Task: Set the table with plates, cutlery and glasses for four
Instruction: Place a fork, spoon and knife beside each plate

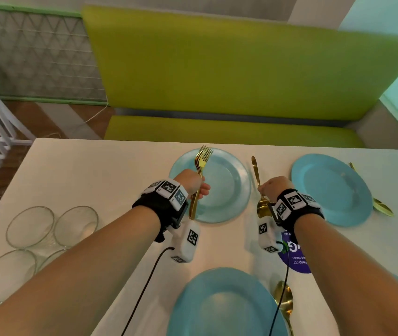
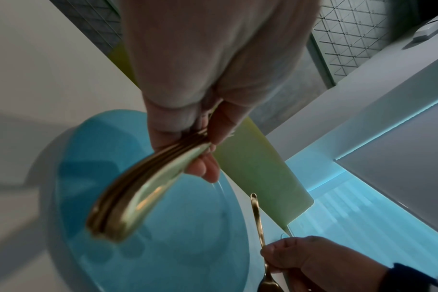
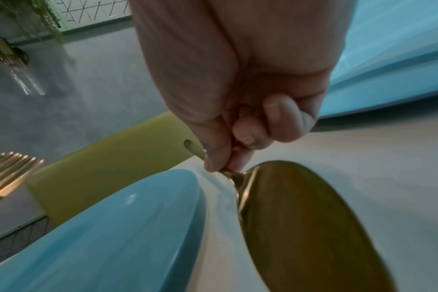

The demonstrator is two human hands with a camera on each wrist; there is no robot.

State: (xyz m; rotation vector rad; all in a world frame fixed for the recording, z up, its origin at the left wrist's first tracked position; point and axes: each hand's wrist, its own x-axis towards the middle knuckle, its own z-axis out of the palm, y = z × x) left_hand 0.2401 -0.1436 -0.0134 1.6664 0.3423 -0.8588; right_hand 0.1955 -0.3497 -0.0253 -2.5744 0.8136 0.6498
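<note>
Starting at the near edge of the tabletop [image 1: 110, 166], a blue plate [image 1: 217, 301] already has a gold spoon [image 1: 284, 301] lying just right of it, so that setting only lacks a fork. Further in, the right hand [image 1: 274, 187] pinches a second spoon [image 1: 257, 180] by its neck, bowl toward the person, over the bare strip between the two far plates. That strip is narrow; lowered carelessly, the spoon could clink the rim of the left far plate [image 1: 232, 190] or land askew. The left hand [image 1: 190, 183] is clenched round a bundle of gold forks [image 1: 200, 166], tines up, above that plate. The stacked handles look slick, and loosening the grip to free one could let the rest slide onto the plate. Four clear glass dishes [image 1: 30, 226] crowd the near left corner. The far right plate [image 1: 331, 190] sits with cutlery [image 1: 382, 207] by its right rim. Most open room lies toward the far left corner.
</note>
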